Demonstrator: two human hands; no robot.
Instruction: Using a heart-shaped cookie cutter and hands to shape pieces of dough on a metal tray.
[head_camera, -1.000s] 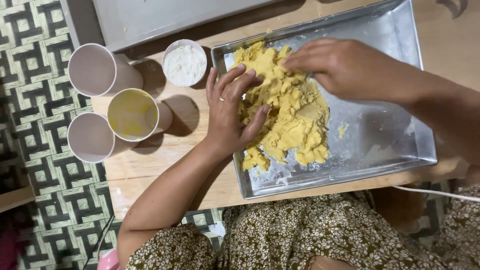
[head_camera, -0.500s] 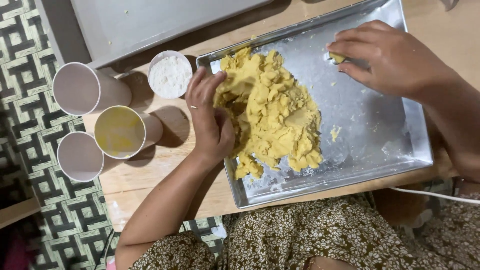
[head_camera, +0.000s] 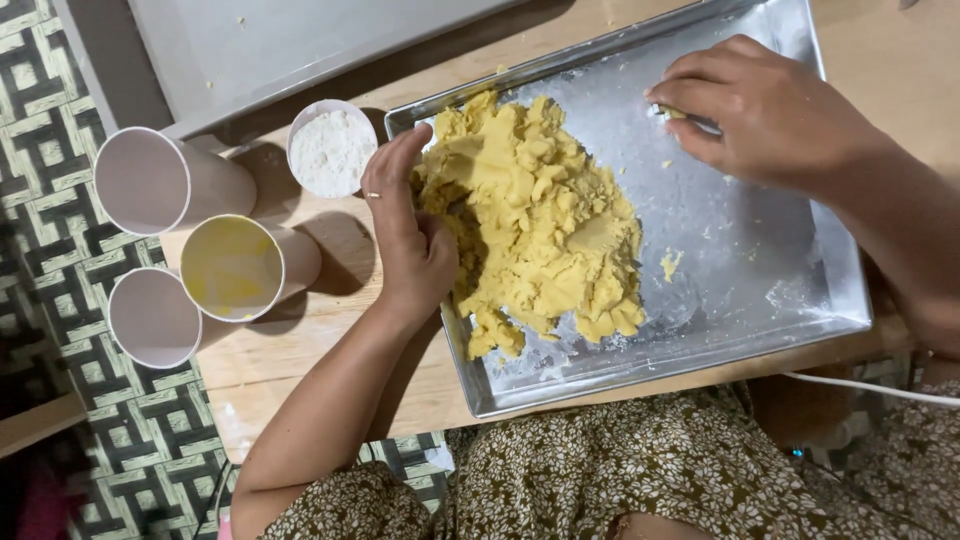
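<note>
I see yellow dough heaped in left half of metal tray on wooden board. Left hand flat against dough's left edge, fingers together. Right hand at tray's far side, fingertips pinched on small dough bit. Flour cup, three cups left of tray

There is one view only, from a camera on the person's head. It looks almost straight down and stands close over the work. The bench fills the middle of the picture, with the tray in the centre and right and the cups at the left. Both forearms come in from the near edge, and the lap lies along the bottom. Patterned floor shows down the left side. The far edge cuts off a grey sheet.
</note>
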